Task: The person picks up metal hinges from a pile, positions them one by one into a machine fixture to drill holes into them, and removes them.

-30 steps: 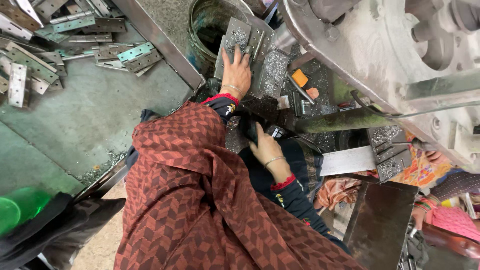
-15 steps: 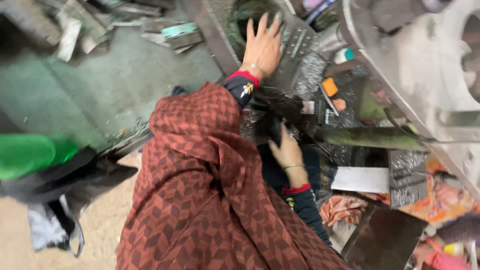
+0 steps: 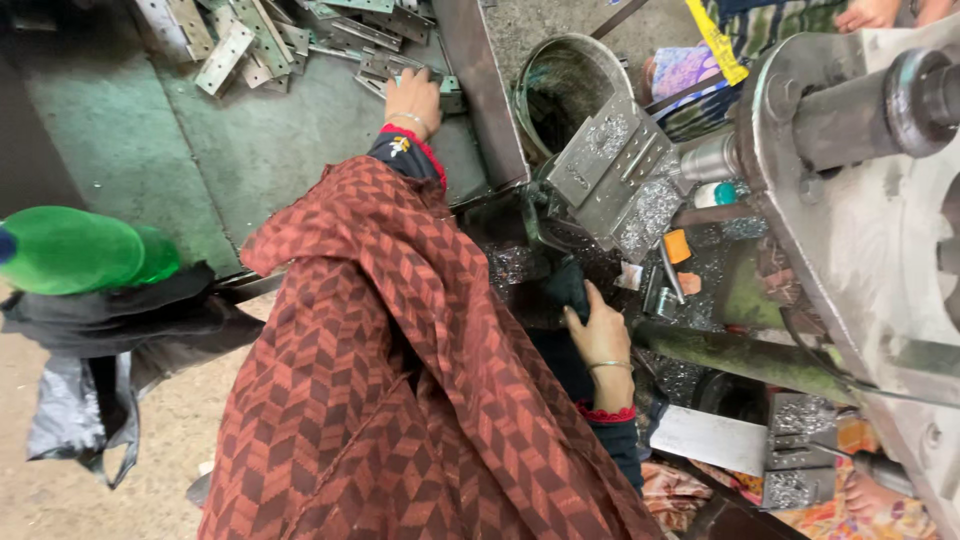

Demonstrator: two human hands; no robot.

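Both hands are out in front, apart from each other. At the far end of the green metal tray (image 3: 200,150), the left hand (image 3: 412,98) lies knuckles-up on the pile of flat perforated grey metal strips (image 3: 262,38) heaped along the tray's far edge, its fingers curled down over one strip beside the tray's raised steel side wall (image 3: 478,95); whether it has actually gripped that strip cannot be told. A thin bangle sits on this wrist, above a dark cuff with red trim.

Lower and to the right, the right hand (image 3: 598,335) rests on the machine bed among silvery metal shavings (image 3: 655,205), fingers bent loosely around a dark piece that is mostly hidden, so its grasp is unclear. Just beside it runs a grimy green horizontal bar (image 3: 740,352), and above that stands an angled grey steel block (image 3: 605,170) crusted with shavings. A red-brown zigzag-patterned shawl (image 3: 400,400) covers both arms. Near the tray's left edge lies a green plastic bottle (image 3: 75,250) on a black bag (image 3: 110,340).
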